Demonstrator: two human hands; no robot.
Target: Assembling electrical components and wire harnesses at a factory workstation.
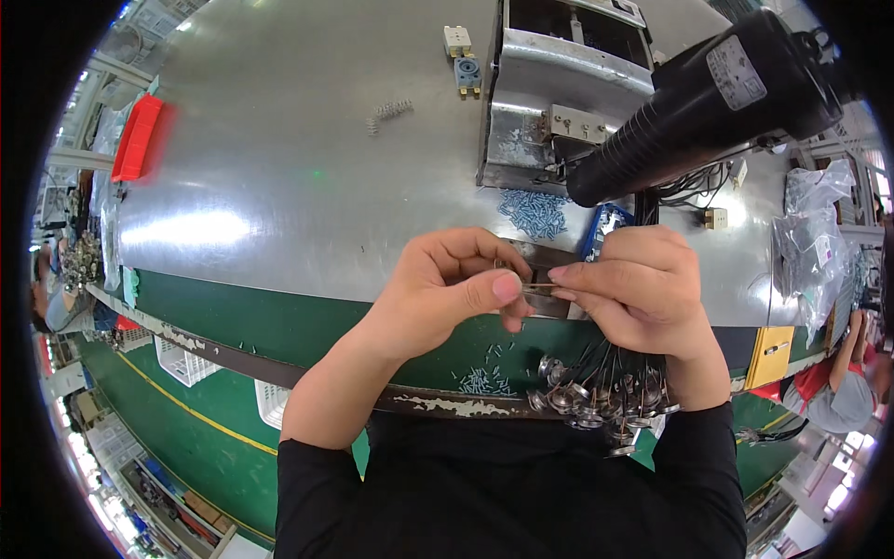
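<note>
A thin copper-coloured rod [538, 286] spans the gap between my two hands, above the near edge of the metal worktop. My right hand [647, 289] is closed, pinching the rod's right end between thumb and forefinger. The fingers of my left hand [456, 284] curl round its other end; the thumb lies in front and hides part of the grip. Beneath my hands is a small metal fixture [559, 256], mostly covered. Just beyond lies a heap of small bluish screws [533, 214]. A blue tray [607, 228] stands behind my right hand.
A black cylindrical tool [698, 102] slants over the right, beside a metal machine [568, 84]. Round metal parts with dark wires [605, 396] hang at the near edge, right of loose screws [484, 380]. Springs [389, 114] and a red bin [138, 138] sit farther left.
</note>
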